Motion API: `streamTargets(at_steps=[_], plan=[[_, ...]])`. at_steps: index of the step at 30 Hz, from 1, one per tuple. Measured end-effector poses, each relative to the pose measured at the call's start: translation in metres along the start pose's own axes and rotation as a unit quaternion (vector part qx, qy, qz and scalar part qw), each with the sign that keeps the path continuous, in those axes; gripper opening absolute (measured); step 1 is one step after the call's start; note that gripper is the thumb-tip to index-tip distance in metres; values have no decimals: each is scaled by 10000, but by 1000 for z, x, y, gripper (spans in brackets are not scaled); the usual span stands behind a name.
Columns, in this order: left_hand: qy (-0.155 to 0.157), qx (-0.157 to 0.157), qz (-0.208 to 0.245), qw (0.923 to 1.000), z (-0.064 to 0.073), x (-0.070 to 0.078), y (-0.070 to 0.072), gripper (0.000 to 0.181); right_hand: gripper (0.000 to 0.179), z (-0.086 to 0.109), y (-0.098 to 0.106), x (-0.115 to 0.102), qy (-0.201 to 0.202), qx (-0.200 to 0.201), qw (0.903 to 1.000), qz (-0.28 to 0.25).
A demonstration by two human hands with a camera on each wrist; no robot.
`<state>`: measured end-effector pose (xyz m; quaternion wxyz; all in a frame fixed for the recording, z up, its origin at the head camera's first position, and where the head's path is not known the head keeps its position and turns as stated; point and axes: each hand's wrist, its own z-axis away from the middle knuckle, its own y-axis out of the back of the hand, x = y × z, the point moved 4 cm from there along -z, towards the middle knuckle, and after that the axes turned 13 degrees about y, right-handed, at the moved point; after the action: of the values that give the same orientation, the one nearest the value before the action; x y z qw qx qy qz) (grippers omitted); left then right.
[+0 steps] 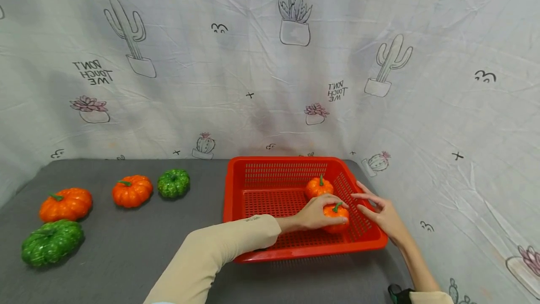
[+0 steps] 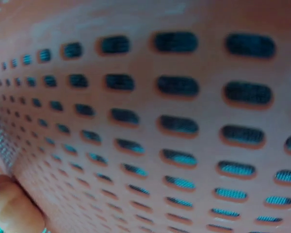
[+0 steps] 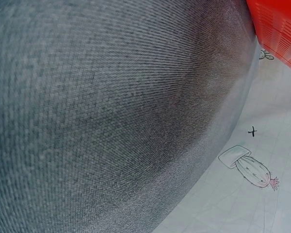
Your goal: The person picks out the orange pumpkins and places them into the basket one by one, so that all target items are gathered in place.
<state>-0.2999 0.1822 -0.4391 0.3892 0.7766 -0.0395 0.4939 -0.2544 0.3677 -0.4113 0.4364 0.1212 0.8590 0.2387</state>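
My left hand (image 1: 317, 212) reaches into a red plastic basket (image 1: 295, 252) and grips a small orange pumpkin (image 1: 336, 224), thumb and fingers about its sides and the green stem between them. Just behind it inside the basket sits another orange pumpkin (image 1: 317, 187). My right hand (image 1: 381, 215) is at the basket's right rim, its fingers spread and fairly straight; whether they touch the rim I cannot tell. Slotted basket wall (image 2: 145, 107) fills the left wrist view. The right wrist view shows mostly grey cloth and a corner of the basket (image 3: 281, 29), no fingers.
On the grey tabletop (image 1: 147, 243) to the left lie two orange pumpkins, one outer (image 1: 66, 204) and one inner (image 1: 132, 191), a small round green pumpkin (image 1: 174, 183) and a larger green one (image 1: 52, 243). A cactus-print cloth (image 1: 261, 69) hangs behind and along the right side.
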Motion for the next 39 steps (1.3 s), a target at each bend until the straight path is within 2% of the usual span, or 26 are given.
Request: streamTargets(at_steps=[8, 15, 19, 22, 27, 31, 39], plan=[[87, 128, 78, 9999, 3, -4, -6, 32, 30, 0, -1, 1, 20, 20, 9999, -98], [175, -10, 12, 9998, 4, -6, -10, 33, 29, -1, -1, -1, 143, 40, 9998, -120], [165, -59, -197, 9997, 4, -5, -10, 35, 29, -2, -1, -4, 222, -1, 9996, -153], [216, -222, -275, 9991, 3, -4, -11, 32, 29, -2, -1, -4, 257, -22, 9995, -178], [258, -409, -217, 9986, 1, -3, -12, 29, 29, -1, 0, -1, 147, -7, 9998, -142], [206, -460, -199, 9985, 1, -1, -12, 30, 29, 0, 1, 0, 80, 17, 9999, -60], [294, -540, -293, 9977, 0, 1, -10, 32, 29, -1, 1, 0, 88, -16, 10000, -43]])
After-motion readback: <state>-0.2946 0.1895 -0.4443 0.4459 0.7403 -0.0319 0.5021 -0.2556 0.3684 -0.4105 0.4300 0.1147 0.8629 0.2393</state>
